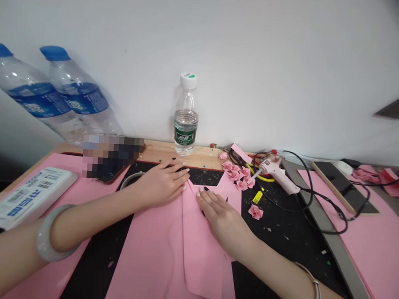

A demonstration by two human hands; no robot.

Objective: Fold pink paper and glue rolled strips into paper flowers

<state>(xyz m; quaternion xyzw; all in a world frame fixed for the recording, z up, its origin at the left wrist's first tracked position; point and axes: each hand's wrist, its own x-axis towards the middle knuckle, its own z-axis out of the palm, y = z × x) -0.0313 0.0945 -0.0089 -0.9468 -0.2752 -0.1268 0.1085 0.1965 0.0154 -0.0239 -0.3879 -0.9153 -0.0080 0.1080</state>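
Flat on a pink paper sheet (141,263) rests my left hand (163,181), its fingers stretched toward the top of a folded pink paper strip (202,267). My right hand (224,221) presses on that strip, fingers extended along its upper part, so some of the paper is hidden. The strip lies lengthwise on the sheet, its near end pointing toward me. Small pink paper roses (235,173) are clustered beyond my right hand, with a single rose (255,211) apart from them. A pale pink hot glue gun (281,175) lies beside the cluster.
A water bottle (186,126) stands against the wall. Two large bottles (84,99) lean at left, near a phone (117,162) and a white box (31,195). Black cables (329,230), another phone (346,188) and pink sheets (386,242) are at right. A black mat (291,254) covers the table.
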